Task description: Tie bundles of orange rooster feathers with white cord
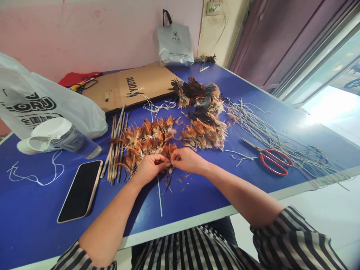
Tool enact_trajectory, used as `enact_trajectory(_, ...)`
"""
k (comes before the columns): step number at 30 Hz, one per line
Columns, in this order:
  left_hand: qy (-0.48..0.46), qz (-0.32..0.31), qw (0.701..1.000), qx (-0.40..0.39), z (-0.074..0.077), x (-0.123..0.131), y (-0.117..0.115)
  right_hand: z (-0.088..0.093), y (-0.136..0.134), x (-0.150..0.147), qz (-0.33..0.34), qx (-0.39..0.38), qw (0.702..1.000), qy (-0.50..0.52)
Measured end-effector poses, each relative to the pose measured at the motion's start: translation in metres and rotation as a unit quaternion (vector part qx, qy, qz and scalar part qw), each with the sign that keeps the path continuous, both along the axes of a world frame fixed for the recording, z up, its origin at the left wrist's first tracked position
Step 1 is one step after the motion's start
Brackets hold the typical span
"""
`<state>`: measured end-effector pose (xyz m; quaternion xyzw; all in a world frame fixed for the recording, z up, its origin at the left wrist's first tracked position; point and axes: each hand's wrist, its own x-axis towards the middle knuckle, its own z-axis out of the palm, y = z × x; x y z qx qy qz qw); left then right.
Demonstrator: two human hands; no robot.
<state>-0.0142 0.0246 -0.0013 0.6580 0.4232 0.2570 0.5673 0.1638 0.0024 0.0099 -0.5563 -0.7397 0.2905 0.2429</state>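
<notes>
Both my hands meet at the middle of the blue table, fingertips pinched together. My left hand (152,168) and my right hand (187,159) are closed on a small tuft of brown feathers (169,150), partly hidden by the fingers. Just beyond my left hand lies a pile of orange-brown feather bunches (146,138). A second group of orange feather bunches (204,131) sits past my right hand, with darker feather bundles (197,92) behind it. A few loose feather scraps (184,179) are scattered near my wrists.
Thin sticks (115,150), a phone (80,191) and a clear bottle (75,140) stand left. Red-handled scissors (275,161) and many pale cords (270,135) lie right. Flattened cardboard (112,86) and a silver bag (176,45) are at the back; a white plastic bag (70,101) stands back left.
</notes>
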Motion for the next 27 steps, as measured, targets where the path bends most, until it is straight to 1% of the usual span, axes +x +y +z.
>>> enact_trajectory(5, 0.005, 0.001, 1.0, -0.012, -0.003, 0.0, 0.0, -0.001, 0.0, 0.001, -0.004, -0.021, 1.0, 0.023)
enact_trajectory(8, 0.001, -0.01, 1.0, -0.008, -0.004, 0.0, 0.002, -0.002, 0.0, 0.001, -0.004, -0.017, 1.0, 0.026)
enact_trajectory(12, -0.002, -0.029, 1.0, 0.0, -0.001, 0.001, 0.003, -0.004, 0.0, 0.0, -0.004, -0.013, 1.0, 0.016)
enact_trajectory(16, 0.017, -0.046, 0.999, -0.013, 0.006, 0.003, 0.003, -0.003, -0.003, 0.0, 0.003, 0.004, 1.0, 0.002)
enact_trajectory(20, 0.023, -0.066, 0.997, -0.03, 0.005, 0.001, 0.005, -0.001, -0.005, 0.001, 0.003, 0.0, 1.0, 0.006)
enact_trajectory(23, 0.015, -0.066, 0.997, -0.042, 0.002, 0.0, 0.006, -0.001, -0.006, 0.003, 0.018, -0.011, 0.999, 0.025)
enact_trajectory(27, -0.002, -0.056, 0.996, -0.067, 0.003, 0.0, 0.006, -0.003, -0.006, 0.004, 0.026, -0.009, 0.999, 0.045)
